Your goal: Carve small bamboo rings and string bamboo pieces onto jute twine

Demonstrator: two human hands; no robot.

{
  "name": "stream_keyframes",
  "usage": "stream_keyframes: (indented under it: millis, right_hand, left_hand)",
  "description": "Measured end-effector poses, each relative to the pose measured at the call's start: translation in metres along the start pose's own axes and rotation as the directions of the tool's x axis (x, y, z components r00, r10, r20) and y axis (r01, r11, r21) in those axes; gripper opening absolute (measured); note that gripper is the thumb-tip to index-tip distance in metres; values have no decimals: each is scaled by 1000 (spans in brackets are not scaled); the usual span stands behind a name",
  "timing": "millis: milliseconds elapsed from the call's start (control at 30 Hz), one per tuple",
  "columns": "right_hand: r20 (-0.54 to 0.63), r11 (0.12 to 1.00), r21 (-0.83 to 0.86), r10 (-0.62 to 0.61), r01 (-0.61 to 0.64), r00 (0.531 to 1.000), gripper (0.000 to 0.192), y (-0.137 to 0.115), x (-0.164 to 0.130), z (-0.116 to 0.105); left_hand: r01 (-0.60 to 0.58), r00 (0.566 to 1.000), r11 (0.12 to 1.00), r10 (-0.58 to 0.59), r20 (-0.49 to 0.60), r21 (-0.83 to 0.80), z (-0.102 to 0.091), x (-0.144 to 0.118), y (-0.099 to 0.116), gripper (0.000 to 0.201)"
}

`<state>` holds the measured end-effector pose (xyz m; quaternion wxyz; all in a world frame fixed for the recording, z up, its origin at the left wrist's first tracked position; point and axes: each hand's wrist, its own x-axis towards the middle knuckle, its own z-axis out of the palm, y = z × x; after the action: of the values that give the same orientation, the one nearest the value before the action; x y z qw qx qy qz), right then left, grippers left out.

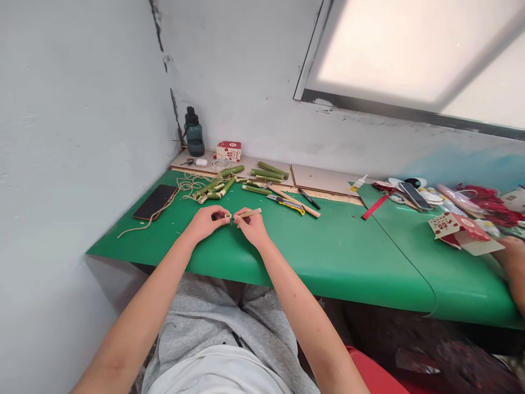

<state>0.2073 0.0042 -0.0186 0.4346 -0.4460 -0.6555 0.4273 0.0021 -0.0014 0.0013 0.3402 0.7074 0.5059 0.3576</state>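
Observation:
My left hand (208, 220) is closed on a short, pale hollow piece of bamboo (228, 216), its open end facing up. Close beside it, my right hand (251, 223) grips a slim tool with a light wooden handle (251, 213). The tool's tip points left at the bamboo piece; whether it touches is too small to tell. Both hands are near the front part of the green tabletop (336, 246). Beyond them lie cut green bamboo pieces (213, 189), a yellow utility knife (291, 204) and a wooden-handled tool (301, 203).
Left are a dark phone (156, 202) and loose twine (191, 183). At the wall stand a water bottle (194, 134) and a red-white box (228, 151). A black marker (309, 198) and glue bottle (358, 183) lie right; farther right, a co-worker's hand (512, 254) is by an opened box (463, 232).

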Motion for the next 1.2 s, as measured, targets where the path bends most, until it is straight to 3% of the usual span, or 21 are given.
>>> stream_keyframes:
  millis: [233,633,1033,1200]
  right_hand:
    - [26,999,37,24,-25,999,26,-3,4,0]
    - [58,997,-71,-14,18,998,21,-1,2,2]
    - [29,998,51,37,-38,999,34,0,4,-2]
    - [59,999,27,43,-44,997,29,2,4,-1]
  left_hand:
    - [2,1000,1000,-2,6,-14,0,1,1,29]
    - [-8,1000,1000,8,-5,5,-1,1,5,31]
    - [-7,1000,1000,7,-6,-9,1,3,-6,30]
    - [6,1000,1000,-6,-11,-16,1,3,-6,29]
